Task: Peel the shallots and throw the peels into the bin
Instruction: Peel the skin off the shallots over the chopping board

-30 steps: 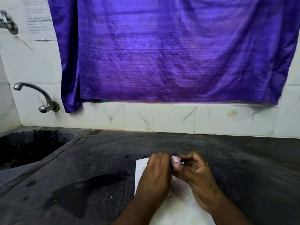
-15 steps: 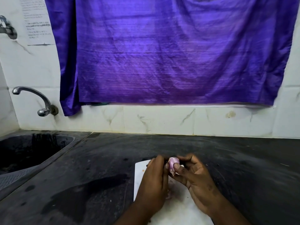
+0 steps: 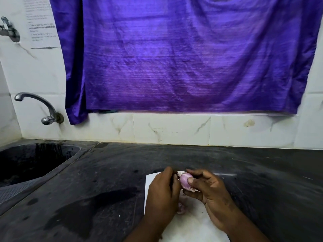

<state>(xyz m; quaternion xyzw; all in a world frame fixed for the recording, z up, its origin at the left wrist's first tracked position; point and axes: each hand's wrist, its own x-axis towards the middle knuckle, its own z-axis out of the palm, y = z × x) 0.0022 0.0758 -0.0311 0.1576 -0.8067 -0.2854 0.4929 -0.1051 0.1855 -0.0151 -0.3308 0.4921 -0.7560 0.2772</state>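
The right hand (image 3: 209,191) grips a pink shallot (image 3: 185,180) between thumb and curled fingers. The left hand (image 3: 162,191), touching it, curls its fingers onto the shallot's left end (fingertips hidden). Beneath both hands lies a white board (image 3: 190,226), with a pinkish scrap (image 3: 180,209) below the left palm.

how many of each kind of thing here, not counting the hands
metal wall taps: 2
dark sink: 1
purple hanging cloth: 1
printed paper notice: 1
white cutting board: 1
pale purple shallot, held: 1
pinkish scrap on board: 1
total: 8
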